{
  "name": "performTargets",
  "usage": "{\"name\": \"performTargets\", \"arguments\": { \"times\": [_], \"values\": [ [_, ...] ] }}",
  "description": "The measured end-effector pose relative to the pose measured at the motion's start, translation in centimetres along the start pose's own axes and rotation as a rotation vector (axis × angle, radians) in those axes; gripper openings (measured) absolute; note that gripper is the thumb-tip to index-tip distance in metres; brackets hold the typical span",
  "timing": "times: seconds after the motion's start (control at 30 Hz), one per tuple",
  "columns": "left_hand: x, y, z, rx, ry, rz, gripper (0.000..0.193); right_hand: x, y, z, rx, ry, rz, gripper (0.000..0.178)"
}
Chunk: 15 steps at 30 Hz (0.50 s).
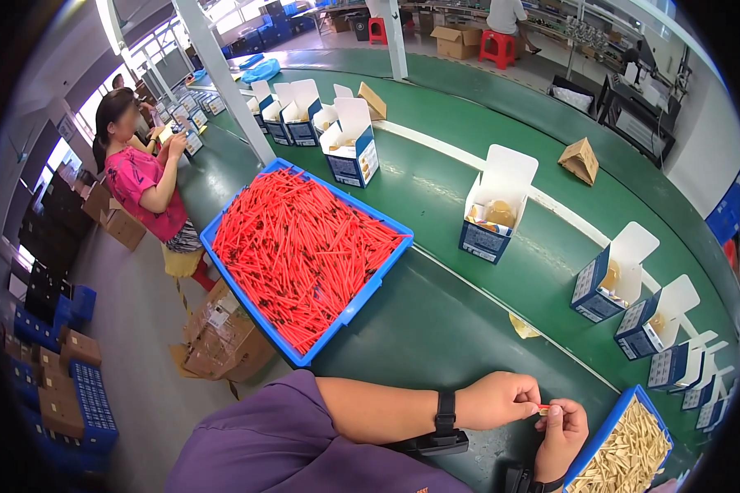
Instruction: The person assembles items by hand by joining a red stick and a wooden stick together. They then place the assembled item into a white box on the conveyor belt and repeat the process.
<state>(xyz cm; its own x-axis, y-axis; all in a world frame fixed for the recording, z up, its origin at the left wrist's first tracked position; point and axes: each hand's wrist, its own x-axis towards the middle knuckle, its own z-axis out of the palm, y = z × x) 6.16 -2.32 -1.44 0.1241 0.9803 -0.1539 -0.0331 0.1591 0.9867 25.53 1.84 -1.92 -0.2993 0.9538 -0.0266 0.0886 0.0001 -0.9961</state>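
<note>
Red piece [543,407], seemingly slender, is clamped by left hand [495,400] and right hand [564,427] above the green workshop table [423,329].

Tray [360,303] of sticks [300,246] at left, bin [603,433] of pieces [625,448] at right, boxes [489,238] on the belt [423,197] behind

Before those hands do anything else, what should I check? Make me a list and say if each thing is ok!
1. Both hands free: not ok. The left hand and right hand meet at a small red thing.
2. Red sticks ready: ok. They are heaped in the big blue tray.
3. Pale pieces close by: ok. Their smaller blue tray is beside the right hand.
4. White-and-blue box open: ok. Its flap stands up.
5. Small red thing undamaged: cannot tell. Fingers cover part of it.
</note>
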Motion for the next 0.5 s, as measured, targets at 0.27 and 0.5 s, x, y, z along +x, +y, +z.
{"name": "performTargets", "arguments": {
  "times": [0.27, 0.5],
  "values": [
    [0.2, -0.3, 0.5, -0.012, 0.005, -0.007, 0.013, -0.1, -1.0, -0.3, -0.005, -0.013, 0.034, 0.013],
    [-0.4, -0.3, 0.2, 0.022, -0.013, 0.019, 0.013, -0.9, -2.1, 0.4, 0.006, -0.028, 0.063, 0.013]
  ]
}}
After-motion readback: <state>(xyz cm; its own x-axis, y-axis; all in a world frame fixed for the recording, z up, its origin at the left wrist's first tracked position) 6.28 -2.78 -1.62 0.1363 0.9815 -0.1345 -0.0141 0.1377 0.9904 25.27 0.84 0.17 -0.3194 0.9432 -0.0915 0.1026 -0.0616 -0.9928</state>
